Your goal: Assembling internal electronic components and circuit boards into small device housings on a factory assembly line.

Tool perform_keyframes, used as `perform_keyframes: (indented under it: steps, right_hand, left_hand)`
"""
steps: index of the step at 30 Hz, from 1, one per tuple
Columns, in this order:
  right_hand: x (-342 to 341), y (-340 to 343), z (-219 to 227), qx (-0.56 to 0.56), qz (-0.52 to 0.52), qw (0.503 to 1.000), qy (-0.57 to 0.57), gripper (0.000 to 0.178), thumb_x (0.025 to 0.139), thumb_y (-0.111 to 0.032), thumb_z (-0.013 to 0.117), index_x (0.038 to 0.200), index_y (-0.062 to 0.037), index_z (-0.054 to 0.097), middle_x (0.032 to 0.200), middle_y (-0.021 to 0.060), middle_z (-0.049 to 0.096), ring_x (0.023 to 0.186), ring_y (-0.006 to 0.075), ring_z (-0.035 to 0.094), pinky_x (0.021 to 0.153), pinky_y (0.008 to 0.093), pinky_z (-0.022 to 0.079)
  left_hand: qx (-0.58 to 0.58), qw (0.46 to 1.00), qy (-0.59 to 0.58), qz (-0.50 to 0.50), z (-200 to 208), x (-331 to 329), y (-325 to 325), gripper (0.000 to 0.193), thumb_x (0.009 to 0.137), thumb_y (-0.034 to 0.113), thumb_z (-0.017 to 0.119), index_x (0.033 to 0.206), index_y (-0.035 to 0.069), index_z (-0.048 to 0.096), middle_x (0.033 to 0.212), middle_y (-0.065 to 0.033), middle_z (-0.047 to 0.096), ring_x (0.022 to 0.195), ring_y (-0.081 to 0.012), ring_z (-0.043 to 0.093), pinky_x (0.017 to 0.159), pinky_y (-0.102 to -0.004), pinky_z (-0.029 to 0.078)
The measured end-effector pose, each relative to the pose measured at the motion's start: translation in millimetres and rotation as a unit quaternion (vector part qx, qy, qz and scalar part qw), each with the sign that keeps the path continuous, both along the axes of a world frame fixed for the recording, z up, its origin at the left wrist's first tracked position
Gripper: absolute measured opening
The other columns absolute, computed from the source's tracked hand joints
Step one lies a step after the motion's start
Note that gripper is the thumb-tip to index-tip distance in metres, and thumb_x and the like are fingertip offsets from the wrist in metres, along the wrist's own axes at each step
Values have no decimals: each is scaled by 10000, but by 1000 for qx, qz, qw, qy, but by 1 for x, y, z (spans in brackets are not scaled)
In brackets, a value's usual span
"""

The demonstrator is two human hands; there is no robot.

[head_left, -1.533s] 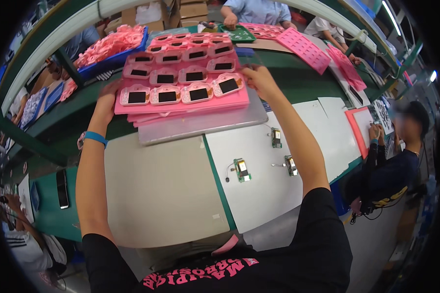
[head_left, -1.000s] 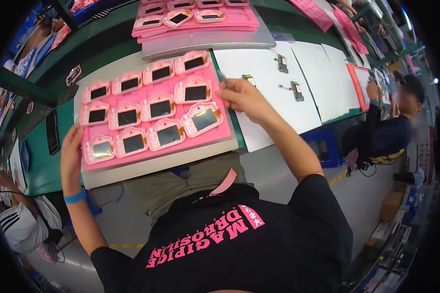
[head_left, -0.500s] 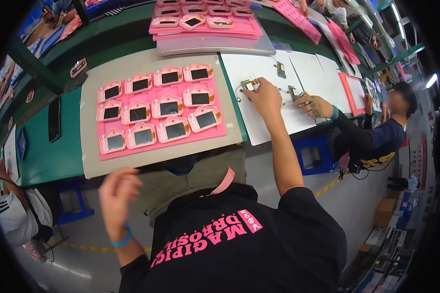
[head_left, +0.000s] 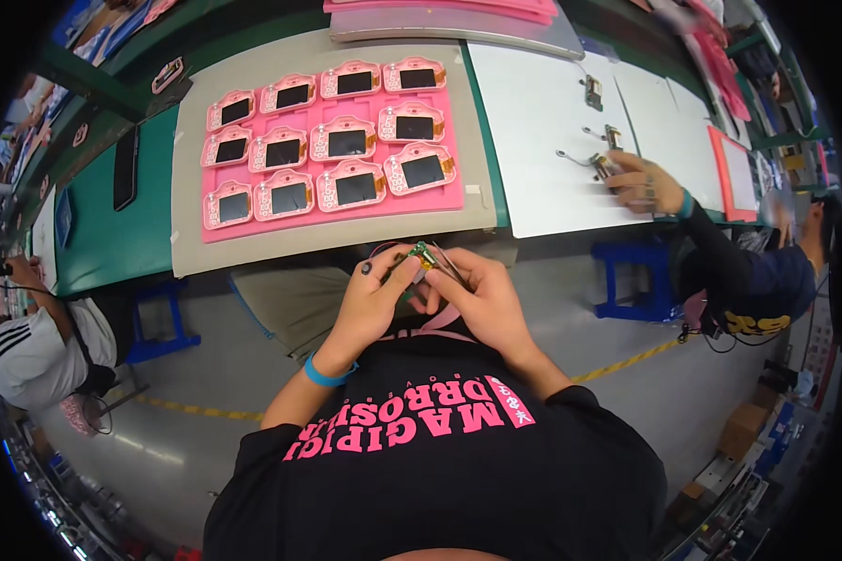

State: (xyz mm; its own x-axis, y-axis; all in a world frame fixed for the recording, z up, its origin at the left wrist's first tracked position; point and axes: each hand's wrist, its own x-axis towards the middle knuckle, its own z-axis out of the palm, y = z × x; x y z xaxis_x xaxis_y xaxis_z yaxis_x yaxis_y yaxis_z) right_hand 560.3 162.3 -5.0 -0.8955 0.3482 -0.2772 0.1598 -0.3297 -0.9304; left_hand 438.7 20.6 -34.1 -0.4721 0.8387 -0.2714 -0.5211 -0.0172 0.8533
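Thumbs and fingers of the left hand (head_left: 372,297) and right hand (head_left: 482,297) hide much of a small green circuit board (head_left: 423,253), its parts too tiny to make out. At right, a co-worker's hand (head_left: 655,186), blurred, partly covers a second board (head_left: 602,166). The top edge crops a stack of pink sheets (head_left: 440,12); pale pink casings (head_left: 347,140) obscure most of a pink tray (head_left: 440,202).

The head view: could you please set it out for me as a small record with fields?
Left hand: holding a green circuit board
Right hand: holding the same board
Pink tray: flat on a beige mat
Pink casings: twelve, three rows of four, dark screens
White sheet: more boards on it
Co-worker's hand: blurred, over the sheet
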Motion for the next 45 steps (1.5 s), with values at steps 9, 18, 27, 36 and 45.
perform_keyframes:
  steps: [9, 18, 27, 36, 45]
  right_hand:
    - [5, 62, 34, 133, 171, 972, -88, 322, 1021, -116, 676, 1308, 15, 739, 728, 57, 706, 630, 97, 592, 602, 235, 443]
    - [5, 121, 9, -17, -34, 999, -1, 241, 1093, -101, 543, 1197, 50, 699, 878, 78, 683, 601, 89, 482, 573, 209, 395]
    - [-12, 112, -2, -105, 24, 993, -44, 252, 1143, -127, 459, 1230, 16, 648, 806, 71, 657, 583, 103, 531, 549, 219, 438]
    - [-34, 103, 4, -232, 87, 964, -95, 243, 1158, -125, 414, 1249, 12, 593, 666, 85, 657, 381, 129, 489, 393, 220, 398]
    - [-40, 99, -2, -243, 81, 960, -116, 223, 1160, -143, 411, 1201, -6, 582, 612, 79, 631, 335, 112, 424, 357, 219, 339]
  left_hand:
    - [-163, 973, 124, -105, 36, -35, 30, 214, 1000, 157, 738, 1083, -36, 783, 880, -74, 741, 643, -93, 589, 581, -211, 481]
    - [-220, 968, 103, -55, 64, -79, 76, 229, 929, 184, 822, 972, -36, 773, 771, -45, 727, 621, -85, 579, 570, -216, 452]
    - [-266, 889, 371, 35, 40, -81, 115, 301, 914, 173, 822, 1102, -41, 724, 824, -73, 747, 629, -112, 616, 563, -233, 482]
    - [-284, 903, 321, 25, 46, -82, 121, 333, 951, 57, 763, 1241, -34, 629, 943, -87, 741, 690, -120, 638, 563, -229, 525]
    - [-286, 918, 275, 25, 46, -82, 115, 352, 951, 54, 760, 1258, -36, 615, 991, -112, 736, 660, -119, 625, 563, -232, 528]
